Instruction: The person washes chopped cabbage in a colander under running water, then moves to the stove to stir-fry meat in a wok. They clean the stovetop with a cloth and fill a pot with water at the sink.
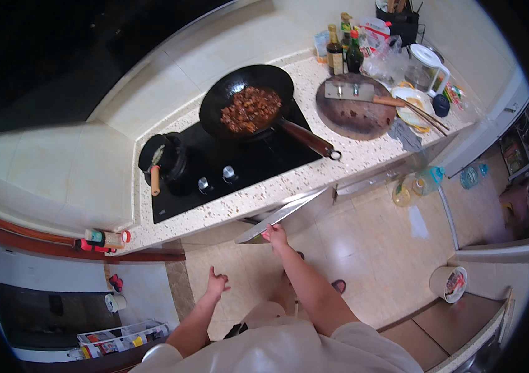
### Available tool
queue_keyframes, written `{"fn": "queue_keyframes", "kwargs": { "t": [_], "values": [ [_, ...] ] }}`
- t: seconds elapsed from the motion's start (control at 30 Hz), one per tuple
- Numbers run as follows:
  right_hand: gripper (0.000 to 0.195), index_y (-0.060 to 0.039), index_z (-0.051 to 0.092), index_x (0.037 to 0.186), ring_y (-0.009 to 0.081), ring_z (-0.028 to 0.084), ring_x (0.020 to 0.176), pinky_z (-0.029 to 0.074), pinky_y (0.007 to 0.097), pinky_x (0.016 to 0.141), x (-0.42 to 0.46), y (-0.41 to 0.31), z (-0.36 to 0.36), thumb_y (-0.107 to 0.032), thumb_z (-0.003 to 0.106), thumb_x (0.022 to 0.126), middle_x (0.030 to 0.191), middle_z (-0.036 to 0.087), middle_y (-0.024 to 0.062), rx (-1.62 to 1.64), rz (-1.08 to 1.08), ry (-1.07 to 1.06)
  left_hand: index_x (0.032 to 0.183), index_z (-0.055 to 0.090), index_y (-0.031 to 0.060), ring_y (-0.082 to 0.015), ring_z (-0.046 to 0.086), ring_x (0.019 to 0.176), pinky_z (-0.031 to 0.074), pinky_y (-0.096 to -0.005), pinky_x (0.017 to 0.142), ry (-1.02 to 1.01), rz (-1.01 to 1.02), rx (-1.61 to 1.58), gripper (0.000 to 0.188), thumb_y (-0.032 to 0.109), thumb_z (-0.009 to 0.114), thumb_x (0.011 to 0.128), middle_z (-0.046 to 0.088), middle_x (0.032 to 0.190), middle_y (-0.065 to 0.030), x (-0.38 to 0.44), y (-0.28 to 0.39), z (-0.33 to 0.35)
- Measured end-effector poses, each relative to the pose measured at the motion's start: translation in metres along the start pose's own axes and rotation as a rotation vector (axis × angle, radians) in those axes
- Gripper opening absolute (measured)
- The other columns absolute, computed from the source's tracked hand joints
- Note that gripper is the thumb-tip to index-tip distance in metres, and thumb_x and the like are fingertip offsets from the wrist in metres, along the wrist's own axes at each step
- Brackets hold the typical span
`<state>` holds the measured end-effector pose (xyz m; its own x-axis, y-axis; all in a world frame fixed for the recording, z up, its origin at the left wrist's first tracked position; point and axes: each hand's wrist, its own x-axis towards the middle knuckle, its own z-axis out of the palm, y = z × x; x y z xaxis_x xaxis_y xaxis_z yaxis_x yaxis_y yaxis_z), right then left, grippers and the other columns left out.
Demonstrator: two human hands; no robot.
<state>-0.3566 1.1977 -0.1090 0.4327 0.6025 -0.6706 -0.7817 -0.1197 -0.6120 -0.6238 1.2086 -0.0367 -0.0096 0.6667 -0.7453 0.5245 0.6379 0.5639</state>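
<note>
My right hand (275,234) grips the upper edge of a cabinet door (308,210) that stands partly swung out under the counter. My left hand (217,283) hovers over the floor with its fingers apart and nothing in it. Above the door, a black wok (211,108) sits on the black glass cooktop (264,161), its wooden handle (308,138) reaching over the counter edge. Dark, glossy cooked food in sauce (251,109) fills the wok's middle. What lies inside the cabinet is mostly hidden.
A cleaver (350,91) lies on a round wooden chopping board (353,116); chopsticks (423,114) rest near a plate (411,105). Sauce bottles (334,53) and a lidded pitcher (425,70) stand behind. A small pot (171,156) is at left. Plastic bottles (430,179) and a bin (444,282) stand on the floor.
</note>
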Motion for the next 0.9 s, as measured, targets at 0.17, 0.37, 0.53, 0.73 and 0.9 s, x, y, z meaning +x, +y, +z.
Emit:
{"fn": "queue_keyframes", "kwargs": {
  "t": [0.17, 0.37, 0.53, 0.73, 0.9],
  "values": [
    [0.017, -0.0001, 0.055, 0.089, 0.013, 0.058, 0.057, 0.048, 0.0268, 0.055, -0.057, 0.01, -0.08, -0.017, 0.056, 0.09, 0.067, 0.059, 0.0061, -0.248, -0.12, 0.033, 0.143, 0.012, 0.0202, -0.0284, 0.054, 0.102, 0.051, -0.0453, 0.073, 0.043, -0.067, -0.009, 0.071, 0.006, 0.049, 0.084, 0.049, 0.121, -0.0126, 0.014, -0.001, 0.034],
    [0.021, -0.0017, 0.052, 0.092, 0.0314, 0.059, 0.066, 0.045, 0.0406, 0.062, -0.115, -0.004, -0.162, -0.023, 0.052, 0.092, 0.072, 0.059, 0.0156, -0.68, -0.485, 0.309, 0.132, 0.036, 0.0144, -0.0282, 0.053, 0.104, 0.049, -0.0423, 0.077, -0.158, -0.046, -0.029, 0.044, 0.023, 0.047, 0.09, 0.046, 0.132, -0.0081, 0.058, 0.021, 0.12],
    [0.022, -0.0041, 0.049, 0.094, 0.0437, 0.056, 0.078, 0.043, 0.05, 0.066, -0.152, -0.053, -0.227, -0.026, 0.044, 0.094, 0.082, 0.059, 0.0224, -0.902, -0.428, 0.455, 0.11, 0.051, 0.0117, -0.0204, 0.058, 0.087, 0.05, -0.0379, 0.073, -0.411, -0.027, -0.397, 0.031, 0.036, 0.047, 0.092, 0.057, 0.101, -0.0057, 0.145, 0.077, 0.211],
    [0.023, -0.0047, 0.048, 0.084, 0.0417, 0.056, 0.065, 0.044, 0.0476, 0.056, -0.153, -0.106, -0.28, -0.025, 0.047, 0.093, 0.068, 0.058, 0.0203, -1.051, -0.522, 0.413, 0.106, 0.056, 0.0087, -0.0269, 0.061, 0.096, 0.049, -0.0492, 0.084, -0.395, -0.01, -0.917, 0.032, 0.035, 0.044, 0.093, 0.061, 0.109, -0.0086, 0.222, 0.144, 0.292],
    [0.022, -0.0062, 0.048, 0.082, 0.038, 0.057, 0.061, 0.044, 0.0464, 0.053, -0.151, -0.119, -0.29, -0.025, 0.049, 0.093, 0.066, 0.059, 0.0173, -1.205, -0.619, 0.455, 0.103, 0.055, 0.0053, -0.0322, 0.06, 0.095, 0.048, -0.052, 0.086, -0.318, -0.042, -1.205, 0.025, 0.024, 0.044, 0.09, 0.061, 0.107, -0.0127, 0.241, 0.16, 0.319]
  ]
}}
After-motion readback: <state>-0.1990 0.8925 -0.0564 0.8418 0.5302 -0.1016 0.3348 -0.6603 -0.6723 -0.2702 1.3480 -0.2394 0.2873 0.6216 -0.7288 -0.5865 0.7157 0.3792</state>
